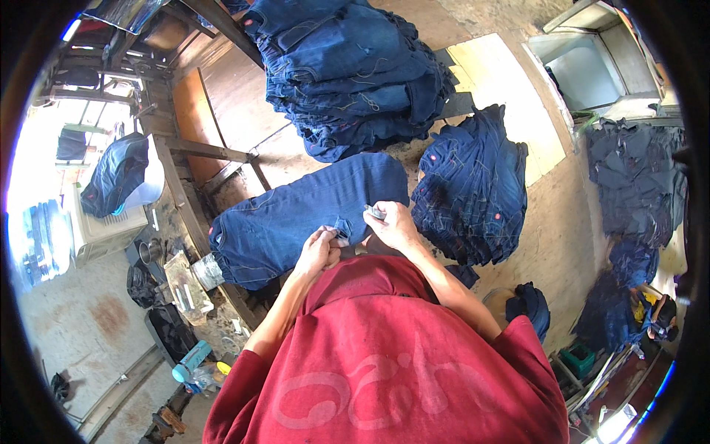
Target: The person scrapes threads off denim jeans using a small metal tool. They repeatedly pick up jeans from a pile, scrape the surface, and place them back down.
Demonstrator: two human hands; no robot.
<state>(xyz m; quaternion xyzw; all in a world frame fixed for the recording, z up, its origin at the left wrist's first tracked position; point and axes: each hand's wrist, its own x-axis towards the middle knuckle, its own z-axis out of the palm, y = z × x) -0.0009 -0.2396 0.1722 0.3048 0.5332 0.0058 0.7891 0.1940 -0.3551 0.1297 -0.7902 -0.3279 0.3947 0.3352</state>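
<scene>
A pair of blue jeans (296,198) is stretched lengthwise before me, one end toward the left and the other near the middle. My left hand (319,250) is closed at its near edge, beside a frayed, pale blue spot (342,226). Something small and greyish shows at those fingertips, too small to name. My right hand (395,226) pinches a small grey object (376,212) above the denim, a little to the right of the frayed spot. Its exact kind cannot be made out.
A tall pile of folded jeans (355,74) stands ahead. Another denim stack (473,185) lies to the right. Wooden framing (211,152) runs at the left, near a turquoise bottle (191,360). Dark garments (636,177) lie at the far right.
</scene>
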